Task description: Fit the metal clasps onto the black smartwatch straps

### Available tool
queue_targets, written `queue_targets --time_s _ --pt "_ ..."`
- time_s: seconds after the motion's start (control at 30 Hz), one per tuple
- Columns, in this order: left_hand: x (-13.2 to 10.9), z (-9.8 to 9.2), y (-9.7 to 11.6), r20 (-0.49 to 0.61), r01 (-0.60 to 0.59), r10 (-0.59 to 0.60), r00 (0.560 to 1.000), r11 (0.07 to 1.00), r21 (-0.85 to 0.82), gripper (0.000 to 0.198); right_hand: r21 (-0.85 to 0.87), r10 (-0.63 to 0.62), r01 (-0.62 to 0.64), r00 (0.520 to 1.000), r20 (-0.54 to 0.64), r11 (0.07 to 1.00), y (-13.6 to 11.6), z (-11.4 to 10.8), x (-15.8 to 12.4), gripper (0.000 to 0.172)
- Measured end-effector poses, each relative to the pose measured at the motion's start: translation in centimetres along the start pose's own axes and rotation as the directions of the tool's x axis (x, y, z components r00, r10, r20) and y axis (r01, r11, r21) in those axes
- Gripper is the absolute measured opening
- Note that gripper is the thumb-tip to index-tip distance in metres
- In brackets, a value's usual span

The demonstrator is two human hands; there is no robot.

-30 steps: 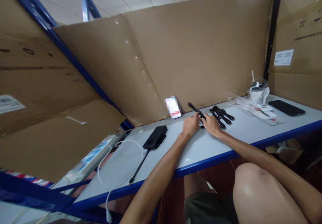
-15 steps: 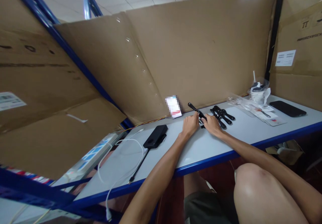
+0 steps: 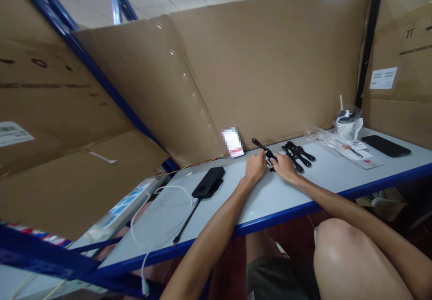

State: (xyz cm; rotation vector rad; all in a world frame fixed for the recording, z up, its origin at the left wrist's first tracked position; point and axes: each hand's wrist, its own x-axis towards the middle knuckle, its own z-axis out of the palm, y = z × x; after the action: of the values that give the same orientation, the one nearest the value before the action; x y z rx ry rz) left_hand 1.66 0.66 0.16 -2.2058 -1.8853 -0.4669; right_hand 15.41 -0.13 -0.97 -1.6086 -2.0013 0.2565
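Observation:
Near the back of the grey table (image 3: 168,214), both hands close around a glossy black-handled tool (image 3: 258,143). One rounded handle end sticks up past the fingers, and a small silvery part shows between the hands; the fingers hide its exact kind. My left hand (image 3: 255,166) is closed on the tool from the left. From the right, my right hand (image 3: 284,167) grips it, thumb toward the silvery part. Just beyond my right hand lies a pile of several similar black-handled tools (image 3: 299,156), touching and crossing one another.
A black power bank (image 3: 209,182) with cables lies to the left. A lit phone (image 3: 233,142) leans on the cardboard wall (image 3: 270,66). Rightward are clear plastic packaging (image 3: 324,136), a lidded cup (image 3: 344,127) and a dark phone (image 3: 386,145). A blue edge (image 3: 276,221) runs along the front.

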Motion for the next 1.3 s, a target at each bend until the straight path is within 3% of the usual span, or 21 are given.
queue_targets --time_s 0.37,0.53,0.77,0.93,1.1,1.3 --pt "-0.1 -0.3 0.1 0.092 -0.097 0.088 0.992 0.991 0.096 0.038 0.013 0.053 -0.053 0.997 0.055 0.998 0.5 0.6 0.5 0.034" --pt "0.0 -0.4 -0.2 0.051 -0.102 0.098 0.994 0.991 0.084 0.036 -0.017 0.034 -0.034 0.998 0.048 0.999 0.3 0.5 0.3 0.032" --pt "0.3 0.0 -0.9 0.014 0.006 -0.006 1.000 1.000 0.006 0.036 -0.006 0.022 -0.022 0.998 0.052 1.000 -0.1 0.1 0.0 0.031" --pt "-0.1 0.0 0.0 0.056 -0.081 0.080 0.995 0.997 0.006 0.038 0.020 0.061 -0.061 0.998 0.002 0.998 0.1 0.0 0.2 0.034" --pt "-0.3 -0.5 0.9 0.031 -0.116 0.115 0.993 0.992 0.054 0.035 -0.019 0.008 -0.007 0.998 0.059 1.000 0.0 0.2 0.0 0.031" --pt "0.1 0.1 0.1 0.058 -0.118 0.115 0.992 0.992 0.036 0.030 -0.043 0.039 -0.036 0.998 0.057 0.998 0.2 0.4 0.1 0.032"
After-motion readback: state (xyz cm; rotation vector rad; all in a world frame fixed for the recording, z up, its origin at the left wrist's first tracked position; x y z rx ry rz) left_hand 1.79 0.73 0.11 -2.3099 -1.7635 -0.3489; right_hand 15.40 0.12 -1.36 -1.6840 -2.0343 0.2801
